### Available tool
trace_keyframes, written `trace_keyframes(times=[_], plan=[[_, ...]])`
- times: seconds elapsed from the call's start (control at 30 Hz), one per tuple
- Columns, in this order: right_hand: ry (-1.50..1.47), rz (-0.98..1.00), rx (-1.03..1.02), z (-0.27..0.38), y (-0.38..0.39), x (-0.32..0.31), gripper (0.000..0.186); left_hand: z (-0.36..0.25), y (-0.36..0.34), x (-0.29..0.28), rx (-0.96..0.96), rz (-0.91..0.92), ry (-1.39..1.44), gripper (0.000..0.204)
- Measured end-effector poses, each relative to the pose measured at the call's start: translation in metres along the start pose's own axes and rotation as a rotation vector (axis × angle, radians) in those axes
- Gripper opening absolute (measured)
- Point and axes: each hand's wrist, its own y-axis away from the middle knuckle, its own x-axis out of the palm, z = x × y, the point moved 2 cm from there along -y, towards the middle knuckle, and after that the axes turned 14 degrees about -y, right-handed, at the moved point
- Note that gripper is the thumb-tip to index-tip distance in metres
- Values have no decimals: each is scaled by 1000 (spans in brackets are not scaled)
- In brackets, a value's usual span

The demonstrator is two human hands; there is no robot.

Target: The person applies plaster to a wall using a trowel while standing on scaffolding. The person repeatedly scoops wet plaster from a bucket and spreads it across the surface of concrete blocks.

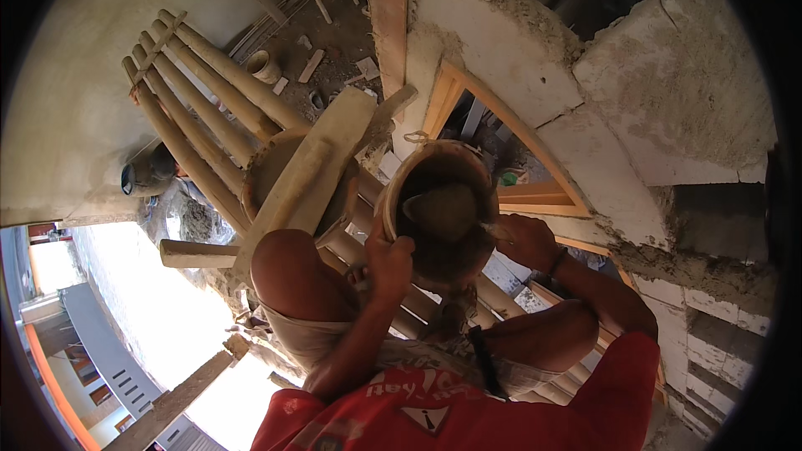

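My left hand point(390, 255) is closed on the left rim of a tilted, mortar-stained bucket point(386, 200) held over my lap between my knees. My right hand point(526, 242) is closed at the bucket's right side on what looks like a trowel handle; its blade point(439, 210) lies inside, coated in grey mortar, and its edges are hard to make out. Just left of the bucket, long rough boards point(326, 150) lie across a round, dirty tub point(261, 171), close to my left knee.
I sit high on bamboo poles point(213, 117). A block wall point(643, 92) with wooden window frames point(526, 150) rises at right. Below are a debris-strewn floor point(330, 58), a pail point(261, 67) and a dark container point(142, 175). A bright drop point(142, 284) opens at left.
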Motion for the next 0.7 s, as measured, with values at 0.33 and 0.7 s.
trace_keyframes(times=[0.33, 0.7], plan=[[-47, 35, 106, 45, -17, -48, 50, -33, -8, -2, 127, -66, 31, 70], [-55, 38, 210, 67, -16, -54, 43, -10, -20, -7, -14, -32, 161, 69]])
